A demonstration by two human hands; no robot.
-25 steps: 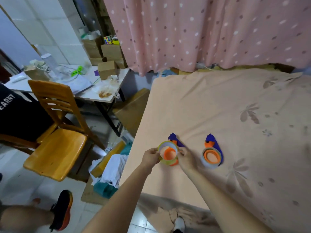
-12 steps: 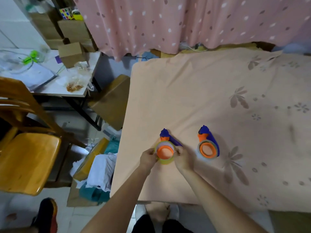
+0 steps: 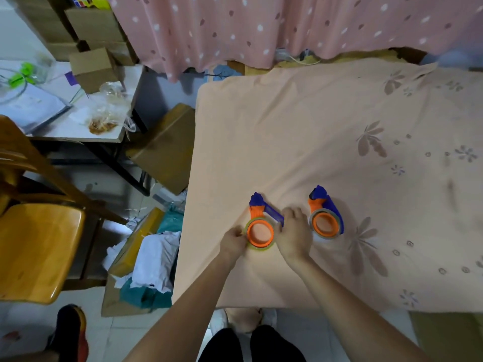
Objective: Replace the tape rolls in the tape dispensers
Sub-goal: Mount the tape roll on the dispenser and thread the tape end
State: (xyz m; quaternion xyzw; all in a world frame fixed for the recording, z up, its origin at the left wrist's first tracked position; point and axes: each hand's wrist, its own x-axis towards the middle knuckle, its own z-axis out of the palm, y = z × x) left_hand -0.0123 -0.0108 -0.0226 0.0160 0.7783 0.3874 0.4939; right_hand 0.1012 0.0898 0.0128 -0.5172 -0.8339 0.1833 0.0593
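My right hand [image 3: 294,235] hides the left dispenser's [image 3: 264,212] near side; my fingertips there are out of sight, grip unclear.

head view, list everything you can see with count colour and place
tape dispenser: 2, blue and orange, on the cloth; second to its right
tape roll: 2, yellowish on left dispenser, grey on right
cloth: 1, peach, floral
curtain: 1, pink, spotted, behind
chair: 1, wooden, left
cardboard boxes: several, brown, far left
side table: 1, white, cluttered
left hand: grip on the left roll's edge
right hand: against the same roll
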